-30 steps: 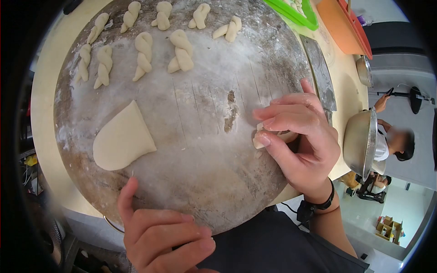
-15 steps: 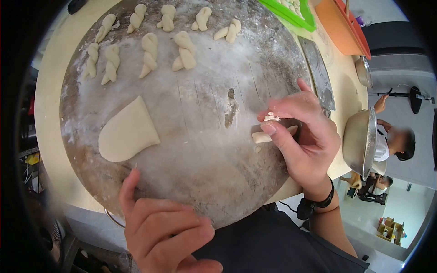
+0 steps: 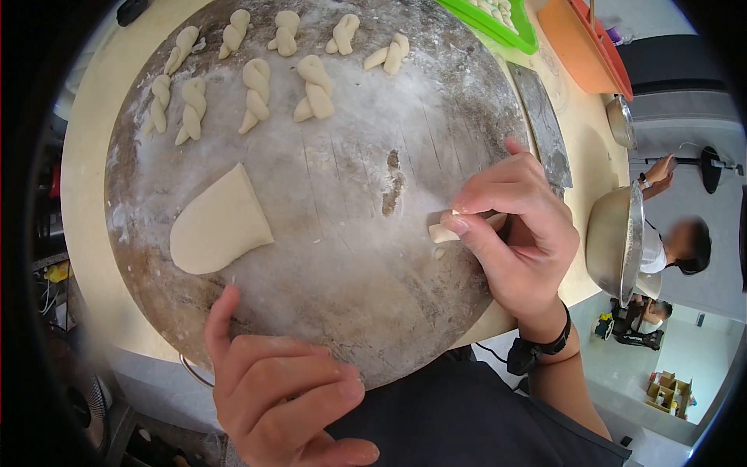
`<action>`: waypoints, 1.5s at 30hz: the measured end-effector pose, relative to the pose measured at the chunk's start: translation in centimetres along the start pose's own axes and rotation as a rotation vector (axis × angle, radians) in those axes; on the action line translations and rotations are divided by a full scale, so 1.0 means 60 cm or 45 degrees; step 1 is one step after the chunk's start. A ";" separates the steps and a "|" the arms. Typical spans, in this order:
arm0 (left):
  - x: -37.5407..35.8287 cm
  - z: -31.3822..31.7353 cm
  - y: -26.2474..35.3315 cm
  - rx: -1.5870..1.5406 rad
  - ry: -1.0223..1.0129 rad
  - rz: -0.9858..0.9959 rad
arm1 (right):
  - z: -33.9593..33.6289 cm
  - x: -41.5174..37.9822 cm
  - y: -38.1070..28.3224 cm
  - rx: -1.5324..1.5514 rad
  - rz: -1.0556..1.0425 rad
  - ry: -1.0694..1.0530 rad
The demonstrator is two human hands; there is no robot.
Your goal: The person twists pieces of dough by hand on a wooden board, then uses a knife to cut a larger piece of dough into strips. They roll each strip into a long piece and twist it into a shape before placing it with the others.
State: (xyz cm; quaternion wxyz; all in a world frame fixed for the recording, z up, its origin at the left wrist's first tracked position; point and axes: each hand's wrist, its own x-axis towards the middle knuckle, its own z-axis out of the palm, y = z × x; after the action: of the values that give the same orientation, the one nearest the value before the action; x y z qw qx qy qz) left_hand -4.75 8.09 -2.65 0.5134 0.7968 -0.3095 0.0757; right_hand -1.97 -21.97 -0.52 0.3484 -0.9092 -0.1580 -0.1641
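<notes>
My right hand point(image 3: 521, 226) is closed in a pinch, thumb against forefinger, with a trace of pale dough crumbs point(image 3: 456, 212) between the tips. Just under it a short strip of dough point(image 3: 442, 233) lies on the round floured board point(image 3: 342, 272), partly hidden by the thumb. My left hand point(image 3: 284, 397) hovers at the board's near edge, fingers apart and holding nothing. Nearest to it is a flat half-oval slab of dough point(image 3: 222, 224) with one straight cut edge. Several twisted dough pieces point(image 3: 315, 89) lie in two rows on the far left of the board.
A wide cleaver blade point(image 3: 545, 124) lies along the board's right edge. Beyond it stand a metal bowl point(image 3: 611, 241), a smaller bowl point(image 3: 621, 123), an orange basin point(image 3: 576, 47) and a green tray point(image 3: 506, 27) holding pale pieces. Another person point(image 3: 669, 241) is at the right.
My right thumb and forefinger have closed together over the crumbs that showed between them. A few specks now lie on the board. My left hand has barely moved.
</notes>
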 end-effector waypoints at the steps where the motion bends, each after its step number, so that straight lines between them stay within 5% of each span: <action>1: 0.000 -0.001 0.001 0.004 -0.004 -0.003 | 0.001 0.000 -0.001 -0.003 0.016 0.008; 29: 0.008 0.022 0.015 0.029 0.175 -0.101 | 0.017 -0.015 -0.010 0.244 0.166 0.172; 36: 0.009 0.023 0.010 -0.025 0.197 -0.031 | -0.005 0.004 -0.027 -0.147 -0.212 0.005; 45: 0.004 0.007 -0.010 -0.115 0.087 0.109 | -0.016 0.073 -0.075 -0.538 -0.197 -0.202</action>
State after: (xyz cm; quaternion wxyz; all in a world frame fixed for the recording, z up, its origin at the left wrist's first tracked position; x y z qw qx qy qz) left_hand -4.27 7.79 -3.21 0.5554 0.7557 -0.3288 0.1106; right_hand -0.04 -18.72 4.57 0.1232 -0.9572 -0.2160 -0.1478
